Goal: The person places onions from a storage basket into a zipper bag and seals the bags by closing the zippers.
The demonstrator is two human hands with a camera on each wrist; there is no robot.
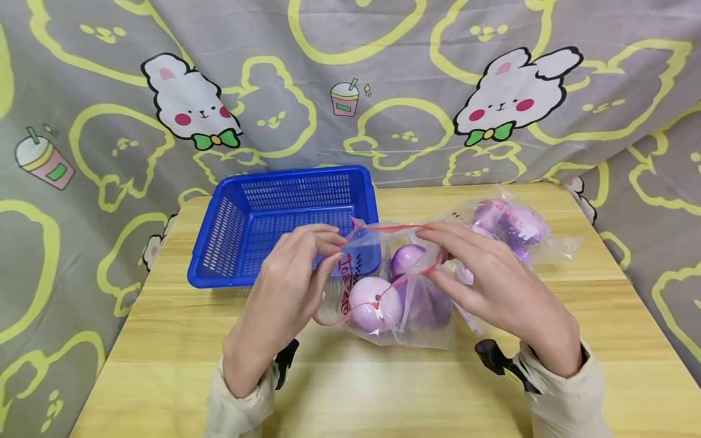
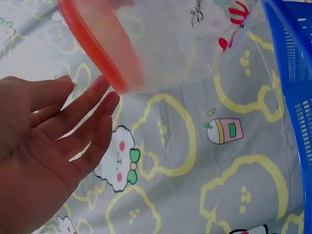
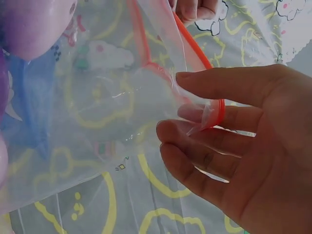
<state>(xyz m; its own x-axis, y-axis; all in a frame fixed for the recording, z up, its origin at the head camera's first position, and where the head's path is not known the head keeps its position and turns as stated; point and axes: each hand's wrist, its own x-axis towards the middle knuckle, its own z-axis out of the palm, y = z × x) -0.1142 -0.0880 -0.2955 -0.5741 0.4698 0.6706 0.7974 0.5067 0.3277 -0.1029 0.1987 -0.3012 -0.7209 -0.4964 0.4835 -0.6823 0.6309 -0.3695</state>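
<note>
A clear zip bag [image 1: 438, 331] with a red strip round its mouth stands on the table, mouth parted and facing up. Several round, glossy purple things like onions [image 1: 375, 301] lie inside, paler and darker ones together. At the mouth's left corner, my left hand [image 1: 292, 267] touches the red strip [image 2: 92, 44] with its fingertips, the thumb held apart. My right hand [image 1: 487, 274] holds the opposite end of the mouth. In the right wrist view the index finger [image 3: 190, 113] shows through the film, while the other fingers lie outside.
A blue plastic basket [image 1: 199, 267] with slotted sides stands at the back left, partly behind the bag. Behind my right hand lies a second clear bag [image 1: 555, 246] holding several purple things. A grey patterned cloth [image 1: 405, 164] hangs beyond the wooden table [image 1: 164, 365].
</note>
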